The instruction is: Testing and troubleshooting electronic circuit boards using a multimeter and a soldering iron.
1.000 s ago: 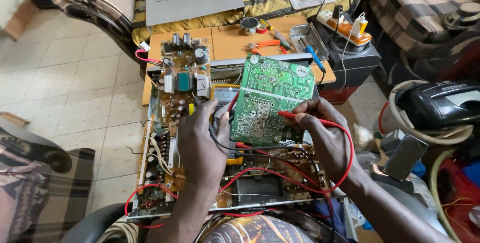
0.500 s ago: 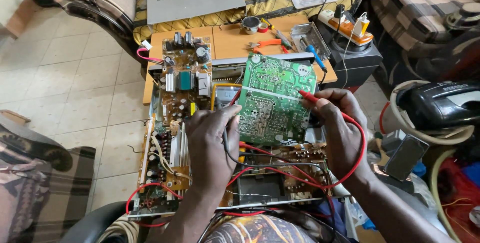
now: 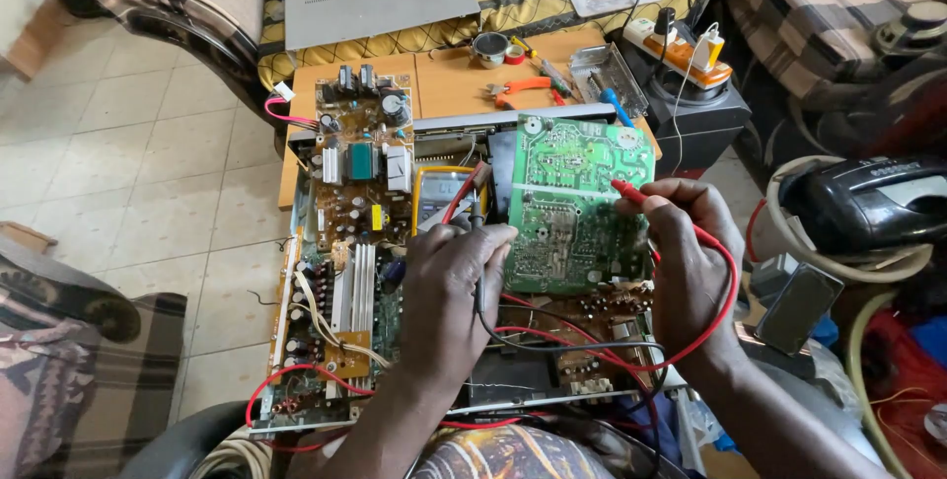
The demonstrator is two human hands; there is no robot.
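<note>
While the green circuit board (image 3: pixel 577 205) is kept tilted up over the open machine (image 3: pixel 395 321), the two test sticks are moved to new spots on it. A second ago the red probe (image 3: pixel 631 193) was pressed nearer the middle of the board; now it is held by the right hand (image 3: pixel 691 262) at the right edge, higher up. The left hand (image 3: pixel 449 282) is closed around the black probe (image 3: pixel 480 232), and its tip is now set against the left edge of the board. The board itself is shifted a little to the right. So a different pair of points is being checked. The yellow meter (image 3: pixel 444 191) is seen just left of the board.
</note>
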